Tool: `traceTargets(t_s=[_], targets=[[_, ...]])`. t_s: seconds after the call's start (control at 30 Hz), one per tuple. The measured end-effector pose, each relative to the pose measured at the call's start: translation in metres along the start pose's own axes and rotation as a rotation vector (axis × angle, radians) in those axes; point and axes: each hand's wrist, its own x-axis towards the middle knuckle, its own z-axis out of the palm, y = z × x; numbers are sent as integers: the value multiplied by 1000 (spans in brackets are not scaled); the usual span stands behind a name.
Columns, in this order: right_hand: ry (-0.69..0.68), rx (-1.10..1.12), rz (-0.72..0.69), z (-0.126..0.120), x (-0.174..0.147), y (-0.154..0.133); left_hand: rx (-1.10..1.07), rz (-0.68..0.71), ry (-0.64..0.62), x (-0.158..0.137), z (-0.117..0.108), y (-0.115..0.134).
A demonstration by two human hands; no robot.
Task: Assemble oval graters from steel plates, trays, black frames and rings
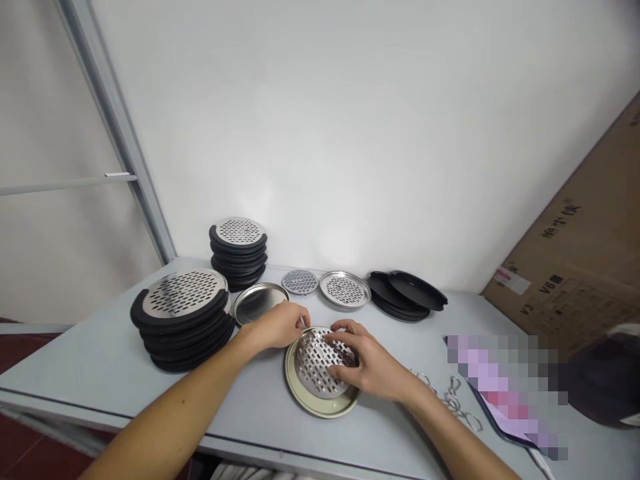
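A perforated metal disc [320, 370] lies over a shallow pale green round tray [325, 407] near the table's front, off-centre toward the back left. My right hand [367, 360] grips the disc from the right, thumb and fingers bent onto its holed face. At the tray's back left rim, my left hand [285, 325] has its fingers curled against the edge; part of them is hidden. Just behind that hand rests a shiny shallow metal tray [257, 300]. Further back are a flat perforated disc [300, 282] and a metal tray with a perforated disc in it [345, 291].
Two stacks of black holders topped with perforated discs, a nearer one [183, 340] and a farther one [239, 260], stand left. Black trays [405, 297] lie back right. Metal rings [453, 403], a blurred-out phone-like slab [500, 400] and a cardboard box [575, 267] are at right.
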Motion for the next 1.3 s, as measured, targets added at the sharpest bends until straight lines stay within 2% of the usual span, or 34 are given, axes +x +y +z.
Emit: traceTargets(t_s=[0.53, 1.1, 1.3], targets=[[-10, -105, -40, 0, -4, -2, 1, 14, -12, 0, 0, -2], [-44, -60, -23, -1, -6, -1, 26, -54, 16, 0, 3, -1], [-88, -41, -67, -5, -4, -4, 25, -88, 26, -2, 5, 3]])
